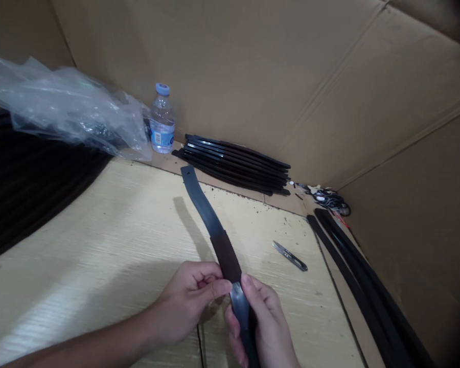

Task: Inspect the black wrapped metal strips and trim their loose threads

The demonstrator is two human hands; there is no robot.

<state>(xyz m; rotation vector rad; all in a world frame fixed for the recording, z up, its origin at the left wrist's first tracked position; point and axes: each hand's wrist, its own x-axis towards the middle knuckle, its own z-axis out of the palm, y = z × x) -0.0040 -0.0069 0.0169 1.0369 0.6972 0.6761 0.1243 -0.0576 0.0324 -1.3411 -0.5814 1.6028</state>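
A long dark strap-like strip (202,200) with a small hole near its far end slants up and away from me over the table. Around its middle sits a dark brown sleeve (227,255) with stitched-looking edges. My left hand (191,294) pinches the left edge of the strip just below the sleeve, thumb and finger closed. My right hand (266,317) wraps the strip's near part from the right, its thumb beside the sleeve's lower end. The near end of the strip runs out of view at the bottom. Right of the hands lie small thread snips (290,255).
A water bottle (162,122) stands at the back beside a crumpled clear plastic bag (80,112). Stacked black strips (233,163) lie along the cardboard wall (237,66). More dark strips (360,276) lie at the right, a dark pile (34,179) at the left, and tangled cords (331,199) in the corner.
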